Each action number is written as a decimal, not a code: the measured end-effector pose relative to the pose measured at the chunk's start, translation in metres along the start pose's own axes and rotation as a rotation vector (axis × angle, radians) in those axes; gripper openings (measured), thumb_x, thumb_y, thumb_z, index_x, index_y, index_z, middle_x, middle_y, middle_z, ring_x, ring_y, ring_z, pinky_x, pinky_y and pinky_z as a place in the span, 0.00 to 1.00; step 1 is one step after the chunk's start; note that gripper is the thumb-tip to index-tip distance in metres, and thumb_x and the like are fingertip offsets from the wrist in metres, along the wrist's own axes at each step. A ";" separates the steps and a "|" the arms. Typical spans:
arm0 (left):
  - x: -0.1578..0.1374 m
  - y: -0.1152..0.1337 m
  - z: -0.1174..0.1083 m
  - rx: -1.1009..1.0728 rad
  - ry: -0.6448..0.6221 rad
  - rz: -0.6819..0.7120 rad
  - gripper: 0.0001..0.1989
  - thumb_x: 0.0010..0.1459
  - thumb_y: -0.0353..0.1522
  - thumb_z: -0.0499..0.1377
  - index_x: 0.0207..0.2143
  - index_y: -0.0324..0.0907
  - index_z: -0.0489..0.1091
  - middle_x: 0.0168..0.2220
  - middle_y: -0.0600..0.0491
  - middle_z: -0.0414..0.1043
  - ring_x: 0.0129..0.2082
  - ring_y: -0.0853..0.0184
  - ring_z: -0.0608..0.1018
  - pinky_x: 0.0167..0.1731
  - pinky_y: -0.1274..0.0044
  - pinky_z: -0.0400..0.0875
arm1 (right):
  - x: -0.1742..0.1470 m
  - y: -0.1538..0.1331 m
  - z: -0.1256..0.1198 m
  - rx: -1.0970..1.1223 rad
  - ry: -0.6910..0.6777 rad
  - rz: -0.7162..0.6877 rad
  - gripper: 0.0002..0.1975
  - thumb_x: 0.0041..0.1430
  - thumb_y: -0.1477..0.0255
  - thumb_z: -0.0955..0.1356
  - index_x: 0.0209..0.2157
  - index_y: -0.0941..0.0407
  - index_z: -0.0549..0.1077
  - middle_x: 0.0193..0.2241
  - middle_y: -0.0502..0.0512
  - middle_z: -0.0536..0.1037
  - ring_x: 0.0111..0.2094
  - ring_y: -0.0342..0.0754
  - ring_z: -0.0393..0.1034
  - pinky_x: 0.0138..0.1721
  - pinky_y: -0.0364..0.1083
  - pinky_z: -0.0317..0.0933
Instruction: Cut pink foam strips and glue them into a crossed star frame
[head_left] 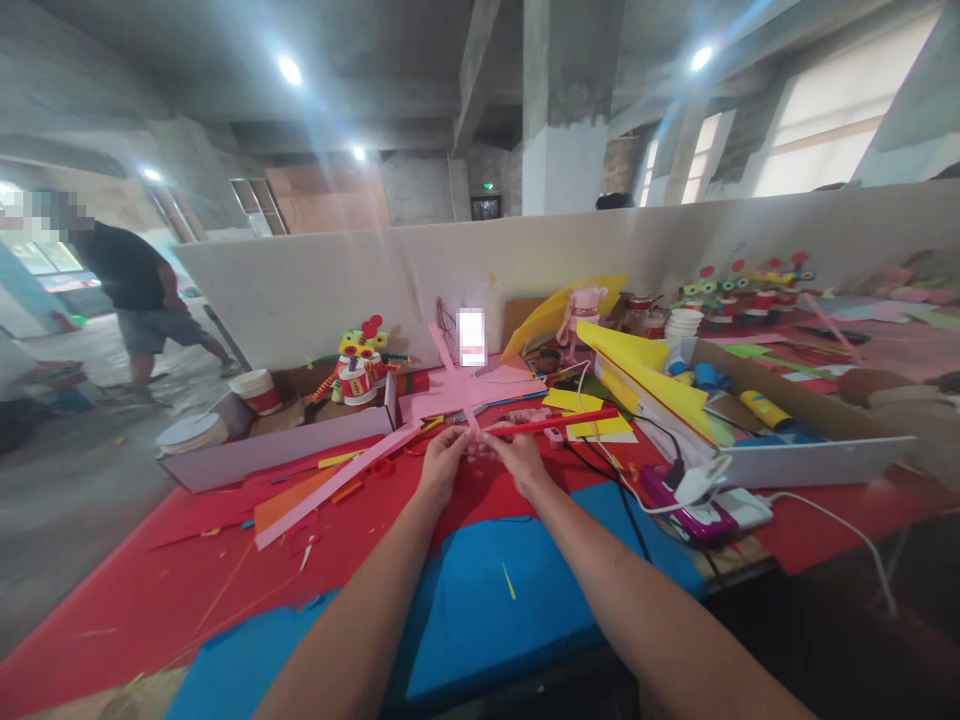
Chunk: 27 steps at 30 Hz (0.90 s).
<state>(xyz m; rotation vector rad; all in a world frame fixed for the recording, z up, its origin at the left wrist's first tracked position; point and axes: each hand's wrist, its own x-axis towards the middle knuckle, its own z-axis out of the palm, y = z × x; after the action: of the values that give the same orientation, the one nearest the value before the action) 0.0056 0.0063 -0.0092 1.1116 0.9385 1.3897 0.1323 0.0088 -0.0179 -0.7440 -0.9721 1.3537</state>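
My left hand and my right hand meet over the red-covered table, fingertips pinched together on the lower end of a pink paper strip. The strip rises away from me, leaning left. A long red strip runs rightward from beside my right fingers; whether those fingers touch it, I cannot tell. Left of my left hand, a long pink paper strip lies slantwise over an orange piece. Pink sheets spread out behind my hands. Blue sheet material lies under my forearms.
A paper-cup figure stands by a shallow white box on the left. To the right, another box holds coloured rolls, beside a purple power strip with cables. A low white partition stands behind. A person walks at far left.
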 end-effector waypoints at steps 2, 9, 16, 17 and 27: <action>0.000 -0.001 0.001 0.016 -0.021 -0.018 0.19 0.39 0.42 0.72 0.26 0.38 0.72 0.23 0.53 0.73 0.22 0.72 0.73 0.22 0.80 0.66 | 0.001 0.001 -0.001 -0.002 0.038 -0.029 0.18 0.37 0.59 0.76 0.27 0.56 0.75 0.22 0.51 0.79 0.25 0.51 0.76 0.33 0.50 0.72; 0.000 0.000 -0.002 0.052 0.000 0.031 0.16 0.40 0.40 0.71 0.25 0.38 0.74 0.23 0.53 0.74 0.22 0.73 0.72 0.26 0.80 0.65 | 0.002 0.000 -0.003 -0.055 -0.023 -0.004 0.13 0.40 0.62 0.75 0.25 0.57 0.76 0.23 0.52 0.80 0.27 0.50 0.76 0.38 0.50 0.70; 0.000 0.004 -0.002 0.069 0.038 0.080 0.15 0.40 0.41 0.70 0.22 0.38 0.73 0.20 0.54 0.72 0.20 0.73 0.70 0.25 0.79 0.64 | 0.007 0.004 -0.003 -0.019 -0.025 0.045 0.15 0.38 0.61 0.76 0.24 0.56 0.74 0.23 0.53 0.80 0.28 0.51 0.76 0.37 0.50 0.70; 0.000 0.004 -0.002 0.073 0.042 0.075 0.15 0.40 0.41 0.70 0.22 0.38 0.73 0.20 0.54 0.72 0.20 0.72 0.70 0.25 0.79 0.64 | 0.007 0.004 -0.003 -0.023 -0.019 0.042 0.16 0.38 0.60 0.75 0.24 0.56 0.74 0.23 0.53 0.80 0.28 0.51 0.76 0.36 0.50 0.70; -0.001 -0.001 0.000 0.005 0.053 0.041 0.13 0.38 0.37 0.71 0.22 0.38 0.73 0.19 0.54 0.73 0.20 0.72 0.71 0.24 0.80 0.64 | 0.002 0.001 0.000 0.020 -0.022 0.044 0.19 0.34 0.58 0.77 0.26 0.56 0.75 0.19 0.48 0.76 0.24 0.47 0.73 0.35 0.49 0.71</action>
<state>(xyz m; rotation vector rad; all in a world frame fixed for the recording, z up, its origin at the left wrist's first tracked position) 0.0062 0.0051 -0.0103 1.1078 0.9622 1.4570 0.1321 0.0110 -0.0183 -0.7402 -0.9631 1.4106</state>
